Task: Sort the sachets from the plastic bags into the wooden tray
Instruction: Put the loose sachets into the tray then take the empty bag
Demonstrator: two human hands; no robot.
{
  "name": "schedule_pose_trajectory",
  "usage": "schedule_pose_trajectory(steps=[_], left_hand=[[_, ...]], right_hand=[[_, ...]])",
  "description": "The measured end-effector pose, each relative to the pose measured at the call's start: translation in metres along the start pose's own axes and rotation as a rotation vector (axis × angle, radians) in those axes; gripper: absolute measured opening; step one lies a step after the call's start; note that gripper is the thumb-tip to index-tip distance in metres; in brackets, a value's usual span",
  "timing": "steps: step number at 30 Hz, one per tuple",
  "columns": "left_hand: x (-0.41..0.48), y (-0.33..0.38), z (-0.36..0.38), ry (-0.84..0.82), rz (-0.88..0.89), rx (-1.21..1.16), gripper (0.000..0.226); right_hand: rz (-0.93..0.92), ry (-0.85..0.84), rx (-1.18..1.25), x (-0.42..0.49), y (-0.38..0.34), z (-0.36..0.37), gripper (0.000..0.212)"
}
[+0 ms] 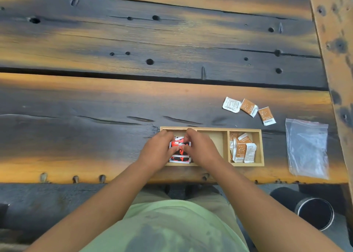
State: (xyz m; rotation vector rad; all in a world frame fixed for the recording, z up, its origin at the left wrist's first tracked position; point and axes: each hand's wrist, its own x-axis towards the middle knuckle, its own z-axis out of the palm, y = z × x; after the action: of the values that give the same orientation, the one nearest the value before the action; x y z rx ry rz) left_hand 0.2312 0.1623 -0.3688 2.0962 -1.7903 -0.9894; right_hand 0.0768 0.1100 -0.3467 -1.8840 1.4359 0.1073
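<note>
At a dark plank table (95,102), a person's left hand (157,149) and right hand (200,148) met over the left compartment of the wooden tray (212,130), fingers curled narrowly around red-and-white sachets (179,146). Brown-and-white sachets (241,149) filled the right compartment; the middle sat between. Three loose sachets (248,108) lay beyond the tray, a clear plastic bag (307,148) to its right.

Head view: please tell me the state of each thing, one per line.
wooden tray: on table, middle compartment empty
red sachets: in left compartment, under both hands
left hand: on red sachets
right hand: on red sachets
brown sachets: piled in right compartment
three loose sachets: on table
plastic bag: flat, apparently empty
</note>
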Motion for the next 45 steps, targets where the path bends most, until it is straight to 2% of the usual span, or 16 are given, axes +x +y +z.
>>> schedule_pose_trajectory(steps=[6, 18, 23, 27, 31, 36, 39, 42, 45], left_hand=[[-0.001, -0.005, -0.002, -0.108, 0.089, 0.074, 0.028], [-0.005, -0.006, 0.002, -0.116, 0.081, 0.065, 0.029], [0.002, -0.004, -0.004, -0.148, 0.062, 0.055, 0.030], [0.016, 0.000, -0.019, -0.062, 0.009, -0.099, 0.020], [0.040, 0.024, -0.021, -0.032, -0.023, -0.166, 0.010], [0.085, 0.072, 0.002, -0.006, -0.043, -0.220, 0.007], [0.117, 0.096, 0.020, -0.062, -0.078, -0.247, 0.015], [0.148, 0.117, 0.030, -0.093, -0.060, -0.203, 0.011], [0.172, 0.136, 0.040, -0.057, -0.016, -0.152, 0.014]], right_hand=[[-0.093, -0.037, -0.138, -0.001, 0.006, 0.002, 0.020], [-0.090, -0.019, -0.181, -0.003, 0.004, 0.006, 0.025], [-0.043, -0.009, -0.026, -0.002, 0.004, 0.001, 0.021], [0.015, 0.024, 0.128, 0.005, 0.012, -0.025, 0.012], [0.040, 0.058, 0.193, 0.020, 0.038, -0.064, 0.007], [0.118, 0.068, 0.188, 0.037, 0.090, -0.103, 0.009], [0.160, 0.081, 0.108, 0.052, 0.120, -0.126, 0.007], [0.184, 0.104, 0.064, 0.072, 0.139, -0.143, 0.005], [0.171, 0.103, 0.023, 0.087, 0.150, -0.147, 0.017]])
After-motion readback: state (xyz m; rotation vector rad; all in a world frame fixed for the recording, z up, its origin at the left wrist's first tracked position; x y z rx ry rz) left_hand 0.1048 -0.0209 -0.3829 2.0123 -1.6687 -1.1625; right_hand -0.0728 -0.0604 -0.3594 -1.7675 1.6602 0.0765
